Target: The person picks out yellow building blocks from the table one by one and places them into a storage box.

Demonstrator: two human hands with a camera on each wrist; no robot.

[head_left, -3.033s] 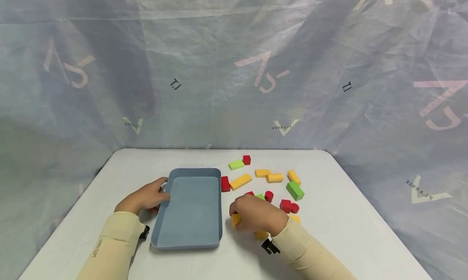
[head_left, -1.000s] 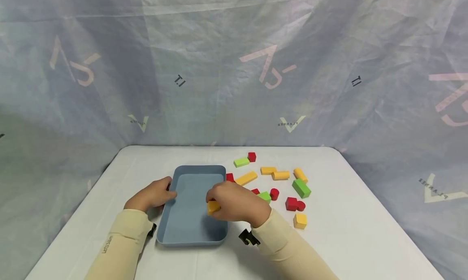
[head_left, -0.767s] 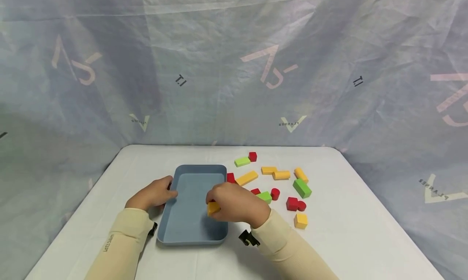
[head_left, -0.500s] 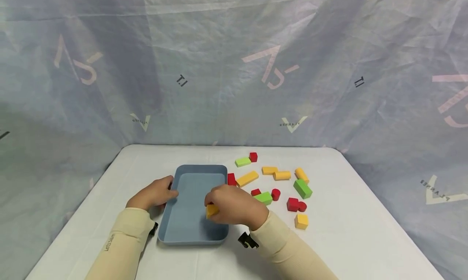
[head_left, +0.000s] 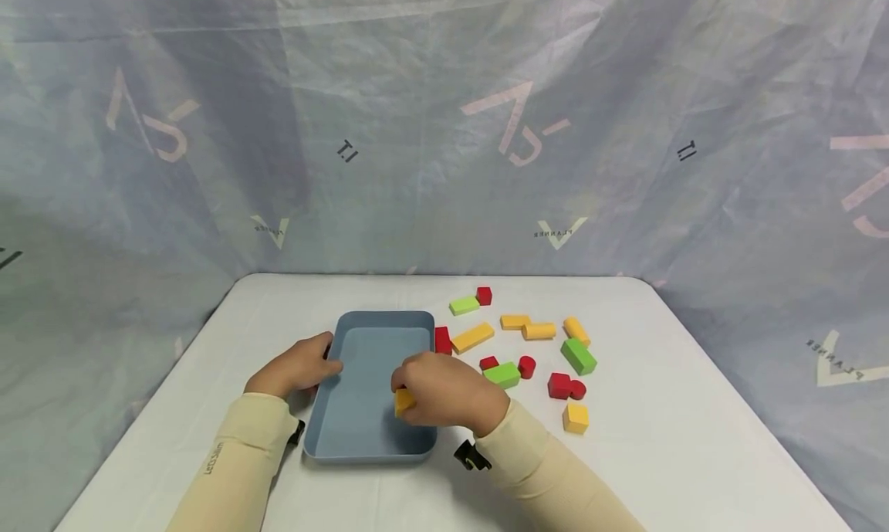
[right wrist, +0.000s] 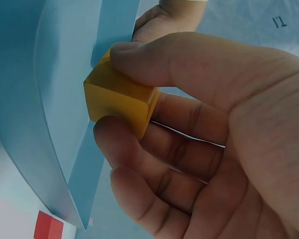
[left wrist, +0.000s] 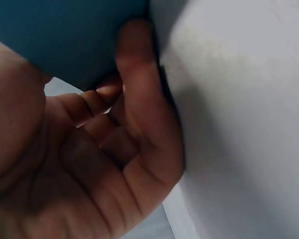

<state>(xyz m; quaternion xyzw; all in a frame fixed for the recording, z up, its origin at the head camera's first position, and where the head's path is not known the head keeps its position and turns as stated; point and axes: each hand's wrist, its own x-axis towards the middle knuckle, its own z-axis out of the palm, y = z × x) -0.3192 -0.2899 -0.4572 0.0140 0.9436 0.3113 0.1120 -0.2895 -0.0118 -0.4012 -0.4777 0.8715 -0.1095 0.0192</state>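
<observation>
My left hand grips the left rim of a blue-grey tray, its thumb over the edge. In the left wrist view, the fingers curl against the tray's outer wall, close to the white surface. Over the right part of the tray, my right hand pinches a yellow block between thumb and fingers. The right wrist view shows this yellow block with the thumb on one face and fingertips on the opposite side; the palm side of it is partly hidden. Bare tray floor shows below the hand.
Right of the tray lie several loose blocks: a red block by its rim, a long yellow block, a green block, a red cylinder and a yellow cube. A printed cloth hangs behind the white table.
My right hand has moved left from among the loose blocks to over the tray, with the yellow block in its fingers. In the last second it barely moves. My left hand stays on the rim.
</observation>
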